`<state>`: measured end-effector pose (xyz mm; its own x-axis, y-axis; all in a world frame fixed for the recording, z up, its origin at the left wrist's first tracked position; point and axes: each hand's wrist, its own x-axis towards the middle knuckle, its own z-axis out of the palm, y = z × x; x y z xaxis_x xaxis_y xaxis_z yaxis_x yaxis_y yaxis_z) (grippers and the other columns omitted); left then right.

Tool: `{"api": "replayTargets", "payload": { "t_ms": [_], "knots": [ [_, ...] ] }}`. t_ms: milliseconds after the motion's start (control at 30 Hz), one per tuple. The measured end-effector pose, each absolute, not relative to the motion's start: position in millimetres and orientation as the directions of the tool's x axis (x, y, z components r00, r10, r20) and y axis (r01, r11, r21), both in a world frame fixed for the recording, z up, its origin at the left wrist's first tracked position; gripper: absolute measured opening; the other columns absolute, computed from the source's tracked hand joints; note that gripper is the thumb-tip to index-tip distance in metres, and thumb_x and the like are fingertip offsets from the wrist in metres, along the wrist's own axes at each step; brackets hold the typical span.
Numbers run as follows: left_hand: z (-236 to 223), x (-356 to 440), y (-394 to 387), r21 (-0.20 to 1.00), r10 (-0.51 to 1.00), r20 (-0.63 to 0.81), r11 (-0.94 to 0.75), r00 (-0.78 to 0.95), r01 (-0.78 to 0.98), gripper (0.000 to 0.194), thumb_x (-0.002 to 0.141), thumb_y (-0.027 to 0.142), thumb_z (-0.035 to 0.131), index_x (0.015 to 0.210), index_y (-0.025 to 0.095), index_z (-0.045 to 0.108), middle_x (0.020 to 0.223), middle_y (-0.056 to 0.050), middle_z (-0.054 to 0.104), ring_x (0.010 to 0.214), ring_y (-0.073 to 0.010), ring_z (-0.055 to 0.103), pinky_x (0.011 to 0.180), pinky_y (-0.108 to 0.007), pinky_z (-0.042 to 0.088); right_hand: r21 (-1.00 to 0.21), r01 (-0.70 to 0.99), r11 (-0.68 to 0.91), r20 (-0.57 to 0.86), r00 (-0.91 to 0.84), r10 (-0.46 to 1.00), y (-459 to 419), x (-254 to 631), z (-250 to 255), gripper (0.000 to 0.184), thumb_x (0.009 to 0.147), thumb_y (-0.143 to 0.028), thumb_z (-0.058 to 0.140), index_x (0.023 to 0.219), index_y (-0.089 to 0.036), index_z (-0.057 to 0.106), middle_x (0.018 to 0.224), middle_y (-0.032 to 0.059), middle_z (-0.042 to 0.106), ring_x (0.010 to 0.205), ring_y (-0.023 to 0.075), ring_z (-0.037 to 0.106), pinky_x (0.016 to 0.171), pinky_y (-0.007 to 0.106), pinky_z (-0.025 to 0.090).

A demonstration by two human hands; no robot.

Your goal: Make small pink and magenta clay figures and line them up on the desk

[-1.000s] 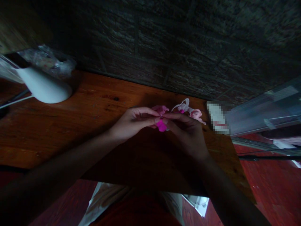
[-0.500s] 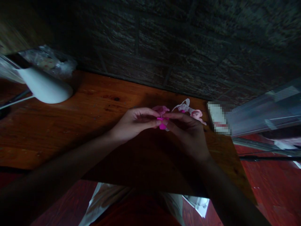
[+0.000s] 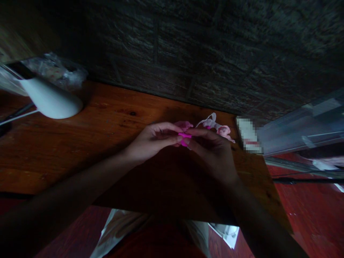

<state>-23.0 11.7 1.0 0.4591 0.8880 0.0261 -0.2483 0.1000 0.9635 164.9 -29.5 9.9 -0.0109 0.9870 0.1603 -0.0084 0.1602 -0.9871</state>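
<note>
Between the fingertips of both hands is a small bright pink piece (image 3: pixel 185 135), partly covered, its exact kind unclear. My left hand (image 3: pixel 152 141) pinches it from the left with thumb and forefinger. From the other side my right hand (image 3: pixel 215 150) grips it the same way. Just beyond the fingers lies a paler pink, crumpled-looking piece (image 3: pixel 184 125). Behind my right hand on the wooden table are a white strip with a loop (image 3: pixel 209 120) and a light pink figure-like piece (image 3: pixel 224 132), too dim to name.
A white tapered vessel (image 3: pixel 53 98) stands at the left, with clear plastic wrapping (image 3: pixel 60 71) behind it. The wooden table (image 3: pixel 113 111) meets a dark stone-patterned wall (image 3: pixel 174 64). A blurred-out pale object (image 3: pixel 249 136) lies at the right edge beside a translucent panel (image 3: pixel 301 125).
The bright pink piece has tilted between my fingertips, and less of its lower part shows. Both hands stay in nearly the same place.
</note>
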Motion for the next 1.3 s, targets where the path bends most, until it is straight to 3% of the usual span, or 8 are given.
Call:
{"api": "replayTargets", "payload": {
  "t_ms": [200, 400, 733, 933, 1033, 1133, 1300],
  "knots": [
    [-2.1, -22.7, 11.9, 0.932, 0.885, 0.013, 0.159, 0.466, -0.327, 0.020, 0.078, 0.023, 0.089, 0.096, 0.019, 0.081, 0.092, -0.003, 0.082, 0.084, -0.0140, 0.076, 0.082, -0.027, 0.061, -0.989, -0.025, 0.146, 0.147, -0.025, 0.989, -29.0, 163.6, 9.1, 0.023, 0.079, -0.013, 0.084, 0.096, -0.029, 0.083, 0.104, -0.0016, 0.084, 0.094, 0.0162, 0.079, 0.090, 0.032, 0.067],
    [-0.1, -21.5, 11.3, 0.933, 0.889, -0.028, 0.187, 0.456, -0.307, 0.021, 0.079, 0.028, 0.089, 0.094, 0.017, 0.081, 0.090, -0.004, 0.081, 0.083, -0.0147, 0.076, 0.081, -0.028, 0.062, -0.982, -0.001, 0.191, 0.191, -0.027, 0.981, -29.0, 165.6, 5.6, 0.025, 0.079, -0.011, 0.084, 0.097, -0.028, 0.083, 0.103, -0.0015, 0.084, 0.095, 0.0157, 0.079, 0.089, 0.031, 0.067],
    [-0.2, -22.3, 10.9, 0.950, 0.901, 0.014, 0.123, 0.433, -0.287, 0.019, 0.075, 0.024, 0.091, 0.090, 0.018, 0.080, 0.088, -0.004, 0.081, 0.089, -0.0165, 0.076, 0.085, -0.029, 0.060, -0.988, -0.048, 0.146, 0.145, 0.022, 0.989, -28.9, 163.1, 6.3, 0.021, 0.077, -0.016, 0.086, 0.095, -0.027, 0.083, 0.099, -0.0011, 0.085, 0.091, 0.0171, 0.080, 0.090, 0.034, 0.068],
    [4.1, -22.9, 9.5, 0.967, 0.881, 0.030, 0.094, 0.471, -0.236, 0.010, 0.081, 0.020, 0.085, 0.090, 0.017, 0.080, 0.086, -0.002, 0.079, 0.082, -0.0133, 0.074, 0.082, -0.027, 0.060, -0.980, -0.099, 0.174, 0.171, 0.041, 0.985, -29.8, 160.7, 10.0, 0.024, 0.079, -0.015, 0.084, 0.099, -0.028, 0.081, 0.112, -0.0004, 0.084, 0.103, 0.0189, 0.080, 0.092, 0.035, 0.068],
    [3.4, -22.5, 9.8, 0.978, 0.881, 0.074, 0.026, 0.466, -0.206, 0.006, 0.084, 0.019, 0.082, 0.089, 0.016, 0.079, 0.086, -0.002, 0.078, 0.081, -0.0122, 0.074, 0.081, -0.025, 0.061, -0.977, -0.091, 0.192, 0.190, 0.039, 0.981, -31.2, 159.8, 12.3, 0.027, 0.080, -0.014, 0.083, 0.103, -0.028, 0.080, 0.114, -0.0002, 0.083, 0.106, 0.0182, 0.079, 0.095, 0.034, 0.066],
    [-0.1, -21.1, 10.5, 0.970, 0.889, 0.191, -0.107, 0.415, -0.217, 0.014, 0.080, 0.015, 0.084, 0.092, 0.016, 0.077, 0.095, -0.003, 0.079, 0.087, -0.0131, 0.075, 0.085, -0.026, 0.061, -0.971, -0.073, 0.226, 0.223, 0.050, 0.974, -32.4, 159.3, 13.5, 0.031, 0.079, -0.011, 0.082, 0.104, -0.029, 0.079, 0.112, -0.0010, 0.084, 0.102, 0.0168, 0.079, 0.094, 0.032, 0.067],
    [-4.3, -18.5, 8.8, 0.937, 0.860, 0.334, -0.258, 0.385, -0.236, 0.015, 0.081, 0.012, 0.082, 0.095, 0.016, 0.077, 0.105, -0.006, 0.082, 0.098, -0.0165, 0.077, 0.093, -0.029, 0.061, -0.962, -0.022, 0.271, 0.268, 0.080, 0.960, -33.0, 160.0, 11.3, 0.026, 0.079, -0.012, 0.082, 0.098, -0.029, 0.080, 0.104, -0.0019, 0.084, 0.096, 0.0160, 0.079, 0.089, 0.031, 0.067]
  ]
}}
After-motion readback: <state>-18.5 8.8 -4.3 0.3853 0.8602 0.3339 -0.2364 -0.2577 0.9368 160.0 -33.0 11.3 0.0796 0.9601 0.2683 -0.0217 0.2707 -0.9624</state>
